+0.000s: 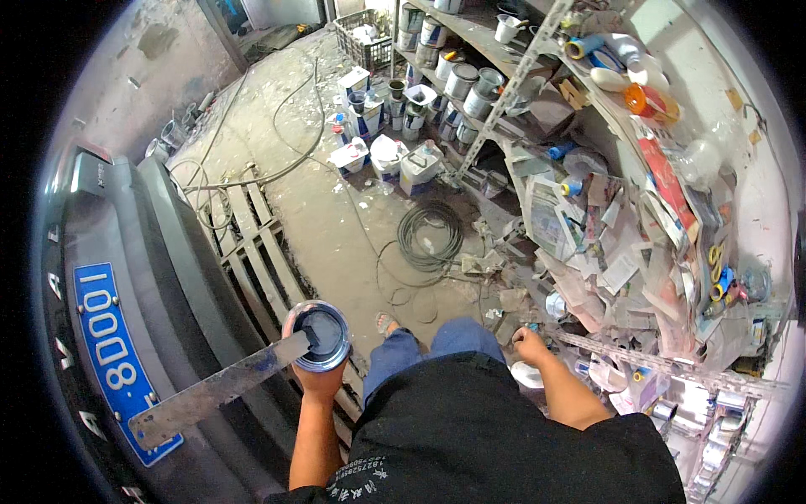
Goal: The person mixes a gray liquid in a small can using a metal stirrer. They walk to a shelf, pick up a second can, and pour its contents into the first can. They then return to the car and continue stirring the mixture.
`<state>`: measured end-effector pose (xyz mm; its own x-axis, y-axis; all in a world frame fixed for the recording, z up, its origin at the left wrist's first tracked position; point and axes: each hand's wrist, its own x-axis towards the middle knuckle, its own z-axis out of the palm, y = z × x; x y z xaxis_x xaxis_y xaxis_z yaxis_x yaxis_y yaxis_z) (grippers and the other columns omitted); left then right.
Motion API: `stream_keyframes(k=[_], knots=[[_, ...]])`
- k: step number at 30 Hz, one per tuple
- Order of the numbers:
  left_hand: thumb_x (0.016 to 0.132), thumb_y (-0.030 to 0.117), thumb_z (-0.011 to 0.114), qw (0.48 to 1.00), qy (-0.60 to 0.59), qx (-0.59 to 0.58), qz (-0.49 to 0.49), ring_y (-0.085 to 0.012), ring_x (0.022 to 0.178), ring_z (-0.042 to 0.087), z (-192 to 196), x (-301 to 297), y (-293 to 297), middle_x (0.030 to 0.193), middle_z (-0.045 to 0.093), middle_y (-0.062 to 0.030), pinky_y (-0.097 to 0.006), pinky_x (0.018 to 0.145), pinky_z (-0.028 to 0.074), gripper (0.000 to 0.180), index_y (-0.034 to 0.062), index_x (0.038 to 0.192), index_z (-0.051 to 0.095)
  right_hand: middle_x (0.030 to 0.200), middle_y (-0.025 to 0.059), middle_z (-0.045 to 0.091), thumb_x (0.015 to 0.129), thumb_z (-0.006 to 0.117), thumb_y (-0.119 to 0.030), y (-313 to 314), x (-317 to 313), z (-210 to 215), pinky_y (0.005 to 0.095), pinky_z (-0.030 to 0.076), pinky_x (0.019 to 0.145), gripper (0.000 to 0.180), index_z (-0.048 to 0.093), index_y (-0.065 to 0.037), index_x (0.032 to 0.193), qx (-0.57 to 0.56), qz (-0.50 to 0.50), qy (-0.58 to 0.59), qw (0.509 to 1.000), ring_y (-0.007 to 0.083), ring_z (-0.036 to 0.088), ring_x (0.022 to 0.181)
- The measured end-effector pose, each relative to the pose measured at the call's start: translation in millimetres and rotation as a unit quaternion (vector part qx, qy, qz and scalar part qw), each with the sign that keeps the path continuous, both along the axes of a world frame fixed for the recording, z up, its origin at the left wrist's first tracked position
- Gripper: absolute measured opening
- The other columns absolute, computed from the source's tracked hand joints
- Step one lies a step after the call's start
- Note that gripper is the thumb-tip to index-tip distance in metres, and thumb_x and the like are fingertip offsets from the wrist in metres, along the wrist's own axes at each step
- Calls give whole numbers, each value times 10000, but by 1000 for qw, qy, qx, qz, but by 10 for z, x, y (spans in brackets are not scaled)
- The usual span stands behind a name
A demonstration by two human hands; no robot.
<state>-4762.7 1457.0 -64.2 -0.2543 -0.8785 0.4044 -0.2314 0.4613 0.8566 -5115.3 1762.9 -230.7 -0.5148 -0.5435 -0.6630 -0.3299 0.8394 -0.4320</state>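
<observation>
My left hand (321,382) is wrapped round an open metal can (326,367) with dark grey paint inside. A long flat metal strip (222,386), stained with paint, leans out of the can. Its free end reaches left, in front of the blue licence plate (116,361) of a dark grey car (189,311). My right hand (531,344) hangs at my right side, away from the can. Its fingers are curled in, and what they hold, if anything, is hidden from here.
A wooden pallet (252,227) lies beside the car. Coiled hose (430,237) rests on the floor ahead, before several white jugs (420,168). To the right, metal shelving (504,109) carries paint cans, and torn newspaper (550,214) litters a cluttered rack.
</observation>
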Motion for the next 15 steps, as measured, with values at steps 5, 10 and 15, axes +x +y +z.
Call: stream_keyframes(k=[5,10,15], knots=[[621,29,770,999,9,20,34,-272,1129,498,-2,204,-547,1212,499,-148,-388,1000,368,786,-3,1295,368,728,89,609,784,570,-53,-697,81,-78,314,447,522,124,584,-3,897,20,-115,-148,982,173,578,593],[622,33,767,998,-2,19,67,-272,1141,484,-131,171,-1144,1208,496,-140,-393,1004,361,770,8,1288,380,707,67,617,812,543,-102,-1187,5,-470,324,443,517,142,618,-52,922,103,-142,-164,971,160,562,572],[623,4,761,995,8,37,88,-242,1126,491,-231,22,-1979,1210,493,-119,-373,981,391,749,20,1276,394,701,73,610,790,586,-81,-2069,-35,-672,306,435,476,160,573,-47,946,76,-146,-190,968,155,561,557]])
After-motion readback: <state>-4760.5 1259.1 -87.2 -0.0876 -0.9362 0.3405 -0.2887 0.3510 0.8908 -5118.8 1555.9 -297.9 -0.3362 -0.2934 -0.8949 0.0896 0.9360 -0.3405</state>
